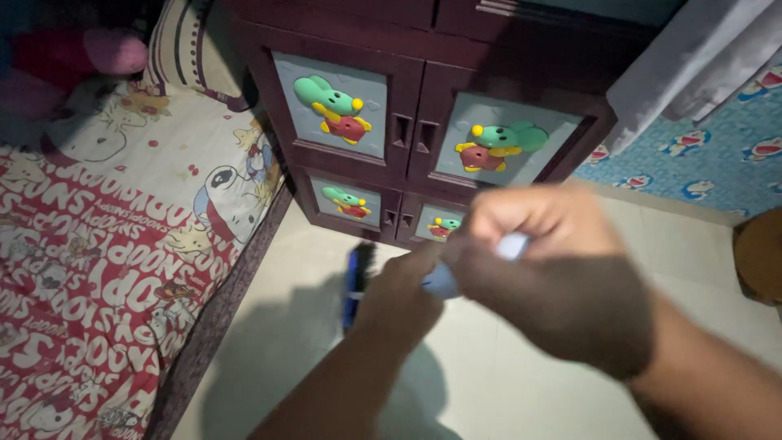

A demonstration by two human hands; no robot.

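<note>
A bed (pixel 106 244) fills the left side, spread with a red and white cartoon-print cover; its far end is cut off by the frame edge, and a dark pink shape at the top left corner is too dim to make out. A dark wooden cabinet (pixel 423 106) stands at the top middle, its four doors set with pale panels bearing green, yellow and red cartoon figures; its top is out of view and the lower right door is partly hidden behind the hands. The pale tiled floor (pixel 505 383) runs below. At the right, a blue cartoon-print cloth (pixel 717 155) hangs, with grey fabric over its top.

The right hand (pixel 546 277) is blurred, curled shut over a light blue handle (pixel 511 246), which shows only as a small pale patch between the fingers. The left hand (pixel 399 297) meets it, closed on the same handle lower down. A blue brush (pixel 357 281) with dark bristles juts out past the left hand above the floor; how it joins the handle is hidden.
</note>
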